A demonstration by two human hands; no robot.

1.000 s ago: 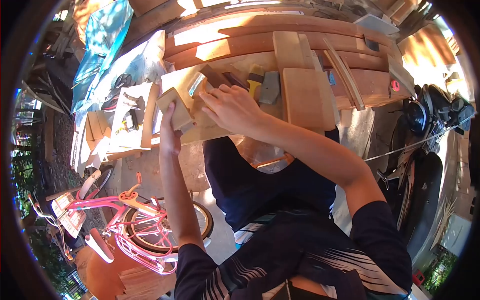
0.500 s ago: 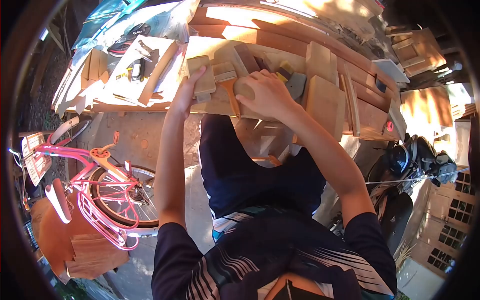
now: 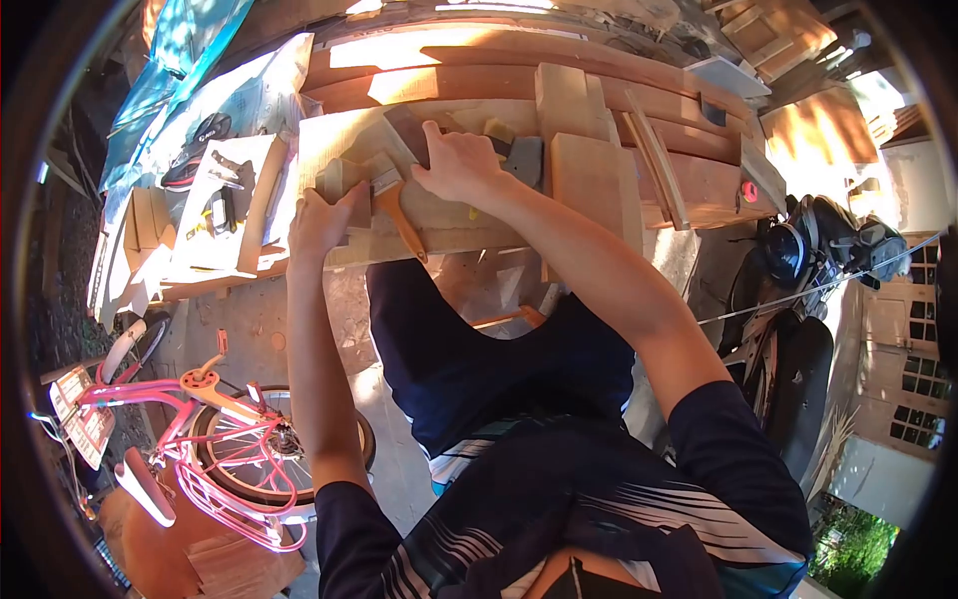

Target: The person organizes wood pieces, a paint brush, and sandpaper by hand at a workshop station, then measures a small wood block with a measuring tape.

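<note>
"Just now the right hand [image 3: 461,165] went past the brush [image 3: 392,205], nearer the board's [image 3: 464,228] far edge. It's by the dark block [image 3: 405,135]."

"Is it holding that?"

"I can't tell. Its fingers are bent, and they hide part of the dark block."

"What about the left hand [image 3: 317,228]?"

"It's holding the small block [image 3: 345,180], with the thumb on one side and fingers on the other, near the board's near left corner."

"How should it hold on?"

"Snug, but not too hard. I'd keep the thumb flat so the small block can't twist. The right hand should keep its wrist high, so it doesn't bump the brush."

"What do they look like?"

"The small block is light tan with straight sides. The dark block is brown, and lies slanted toward the far edge. The brush is flat, with pale hairs and an orange handle. Its tip points at the near edge."

"And the gray piece [image 3: 526,162]?"

"Right of the right hand, not held."
</note>
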